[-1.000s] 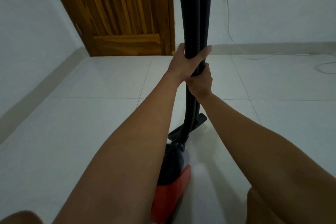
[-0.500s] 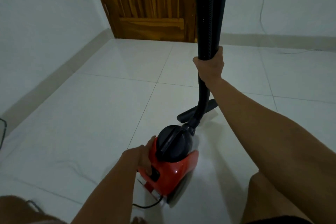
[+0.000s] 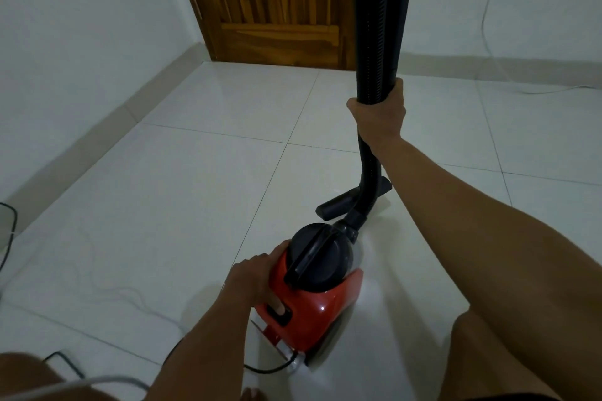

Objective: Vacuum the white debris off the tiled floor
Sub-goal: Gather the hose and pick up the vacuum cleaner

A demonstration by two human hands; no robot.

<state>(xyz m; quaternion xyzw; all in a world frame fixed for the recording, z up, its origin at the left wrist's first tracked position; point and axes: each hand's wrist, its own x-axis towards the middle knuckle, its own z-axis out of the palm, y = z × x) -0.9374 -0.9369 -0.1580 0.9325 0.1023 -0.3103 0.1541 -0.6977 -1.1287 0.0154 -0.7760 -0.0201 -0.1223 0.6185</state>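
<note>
We see a dim, flat-lit room with a cool grey cast. The glossy tiled floor [image 3: 211, 189] shows soft glare beside the red vacuum body [image 3: 312, 309], which carries one small highlight. The black hose [image 3: 381, 10] is nearly featureless. The skirting [image 3: 97, 130] bows at the wide-angle edge, and the white cable [image 3: 97, 381] at the bottom is blurred.

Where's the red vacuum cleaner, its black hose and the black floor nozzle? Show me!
Red plastic canister vacuum [image 3: 319, 312]: head view, its shiny red shell.
Black ribbed hose [image 3: 369, 166]: head view, its lower curved part.
Black flat floor nozzle [image 3: 332, 207]: head view, its left end.
</note>
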